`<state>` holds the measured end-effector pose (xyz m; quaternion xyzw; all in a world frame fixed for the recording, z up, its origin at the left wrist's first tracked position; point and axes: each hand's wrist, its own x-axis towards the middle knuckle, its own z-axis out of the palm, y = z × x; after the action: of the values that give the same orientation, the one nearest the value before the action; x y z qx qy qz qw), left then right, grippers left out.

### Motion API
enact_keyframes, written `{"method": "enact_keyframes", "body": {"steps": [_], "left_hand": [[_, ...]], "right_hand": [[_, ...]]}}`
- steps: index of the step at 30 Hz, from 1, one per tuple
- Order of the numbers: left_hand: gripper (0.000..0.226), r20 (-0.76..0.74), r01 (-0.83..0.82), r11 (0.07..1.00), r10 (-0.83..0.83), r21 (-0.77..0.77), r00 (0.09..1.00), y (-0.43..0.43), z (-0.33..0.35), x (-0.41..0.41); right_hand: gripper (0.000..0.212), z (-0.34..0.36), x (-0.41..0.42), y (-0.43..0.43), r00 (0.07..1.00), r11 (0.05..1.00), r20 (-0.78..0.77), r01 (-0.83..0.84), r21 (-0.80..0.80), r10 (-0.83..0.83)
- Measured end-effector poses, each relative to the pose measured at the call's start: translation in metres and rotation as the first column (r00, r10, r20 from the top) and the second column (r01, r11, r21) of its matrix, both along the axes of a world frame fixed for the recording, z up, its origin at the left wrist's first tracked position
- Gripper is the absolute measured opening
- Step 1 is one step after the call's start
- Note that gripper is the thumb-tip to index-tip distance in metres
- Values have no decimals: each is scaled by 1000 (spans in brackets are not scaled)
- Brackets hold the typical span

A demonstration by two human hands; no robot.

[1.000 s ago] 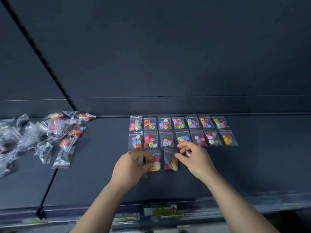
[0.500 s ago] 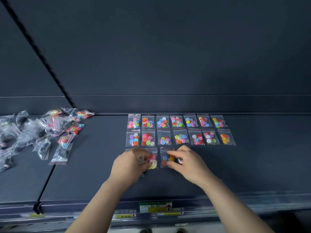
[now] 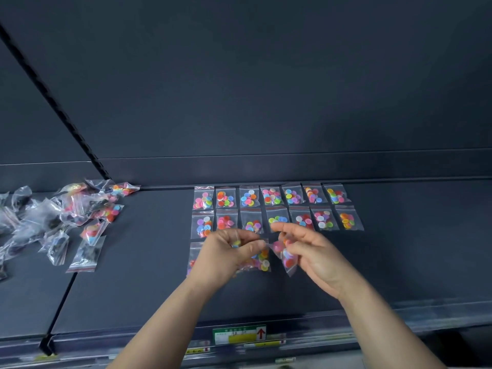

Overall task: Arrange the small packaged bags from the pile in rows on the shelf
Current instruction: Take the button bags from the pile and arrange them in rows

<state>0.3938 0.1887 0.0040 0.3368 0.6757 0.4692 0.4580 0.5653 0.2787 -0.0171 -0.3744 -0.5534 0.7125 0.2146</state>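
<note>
two full rows of small button bags lie at the back of the shelf (image 3: 399, 262): the back row (image 3: 271, 195) and the second row (image 3: 323, 221), seven bags in each, side by side. a third row is only begun in front of them: the left-end bag (image 3: 193, 255) shows half hidden by the left hand (image 3: 226, 258), and the flat bag (image 3: 262, 262) lies just right of that hand. i judge the task is maybe near the middle, because the pile (image 3: 66, 217) on the left part of the shelf holds many more bags, tangled over each other.

the bag in hand (image 3: 289, 259) is above the shelf, between the two hands, near the free place of the third row beside the flat bag. the right hand (image 3: 315, 253) pinches it with thumb and first fingers, the other fingers loosely curled; the bag hangs tilted, its lower corner toward the shelf. the fingers of the left hand are curled, and its thumb and forefinger seem to pinch the upper left corner of the same bag. something coloured shows inside this hand too, but i cannot tell what.
</note>
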Motion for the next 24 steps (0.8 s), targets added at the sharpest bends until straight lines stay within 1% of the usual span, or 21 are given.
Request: {"method": "enact_keyframes", "body": {"steps": [2,5,7,9,11,14,15,16,17,19,21,22,24], "left_hand": [[14,57,59,998,-58,-17,997,6,5,10],[16,95,125,992,-123,-13,988,11,5,17],[18,145,92,996,-93,11,985,12,4,19],[23,174,50,999,-53,22,983,13,3,20],[25,181,37,999,-39,12,983,14,0,22],[20,148,50,997,-42,-53,988,11,-3,28],[18,126,63,996,-54,-68,991,10,-4,29],[18,96,74,994,-67,-79,993,9,-5,31],[18,58,70,994,-66,-88,996,8,-7,31],[16,-51,27,995,-32,-93,998,7,-13,28],[13,-202,-15,995,-5,-95,979,7,-19,24],[10,-272,-24,994,-5,-104,962,8,-22,22],[4,-386,-29,992,-21,-124,922,7,-28,19]], "right_hand": [[44,3,2,-1,999,998,7,-49,43,49],[41,6,7,1,1000,1000,-9,6,27,-5],[37,7,14,2,999,999,-21,38,-31,-39],[30,6,20,2,1000,997,-8,23,-80,-23],[21,2,24,4,999,993,11,51,-108,-50],[19,-4,29,10,985,971,-61,147,-188,-161],[15,-3,29,13,980,967,-78,164,-195,-182],[10,-3,30,16,979,969,-72,175,-176,-189],[6,-3,31,19,983,977,-30,177,-119,-182],[8,-6,33,26,976,987,162,131,97,-146],[10,-10,35,33,929,954,352,4,299,-115],[11,-12,34,35,911,935,402,-57,351,-95],[12,-16,30,36,886,902,460,-158,402,-49]]}}
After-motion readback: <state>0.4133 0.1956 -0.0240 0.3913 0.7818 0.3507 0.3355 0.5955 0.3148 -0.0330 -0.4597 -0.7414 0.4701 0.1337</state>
